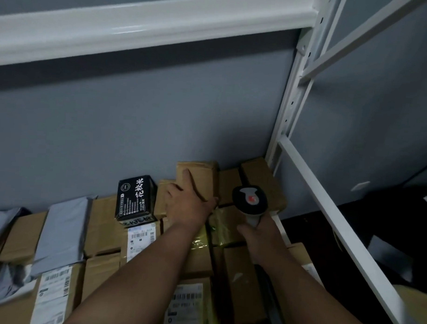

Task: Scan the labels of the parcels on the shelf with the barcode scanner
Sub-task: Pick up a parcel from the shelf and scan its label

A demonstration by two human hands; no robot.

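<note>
Cardboard parcels fill the shelf, some with white barcode labels point(140, 239) facing up. My left hand point(189, 204) grips a small brown box point(200, 176) standing at the back near the wall, thumb on its right side and a finger stretched up its face. My right hand point(258, 238) holds the handle of the barcode scanner point(250, 199), a black and grey head with a red lit spot, just right of that box. A black box with white characters point(136, 198) stands to the left of my left hand.
Grey plastic mailer bags point(62, 231) lie on the parcels at the left. The white shelf upright point(292, 104) and a diagonal brace point(339, 214) stand close on the right. A white shelf beam point(139, 26) runs overhead. Grey wall lies behind.
</note>
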